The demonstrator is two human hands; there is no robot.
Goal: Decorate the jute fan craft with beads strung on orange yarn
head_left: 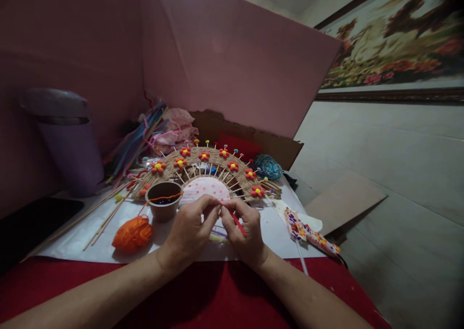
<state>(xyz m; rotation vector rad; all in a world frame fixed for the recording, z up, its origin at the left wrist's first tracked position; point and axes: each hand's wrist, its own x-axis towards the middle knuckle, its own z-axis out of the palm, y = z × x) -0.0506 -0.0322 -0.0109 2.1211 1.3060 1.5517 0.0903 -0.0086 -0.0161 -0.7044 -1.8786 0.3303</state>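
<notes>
My left hand (190, 232) and my right hand (244, 232) meet at their fingertips over the white sheet (87, 237), both pinched closed. A thin red stick (237, 222) runs through my right fingers. What my left fingers pinch is too small to make out. Just beyond them lies a half-round woven fan piece (206, 167) of twine on wooden skewers, set with several red and yellow flowers and a pink dotted centre (205, 186). A small brown cup (164, 201) stands left of my hands with an orange thread running to an orange yarn ball (132, 233).
A patterned glue gun (308, 232) lies at the right. Loose skewers (105, 213) lie at the left, a purple lidded bin (68, 135) behind them. A blue yarn ball (267, 167), coloured pipe cleaners (139, 140) and pink cardboard wall (224, 58) stand at the back. Red cloth (203, 295) covers the near edge.
</notes>
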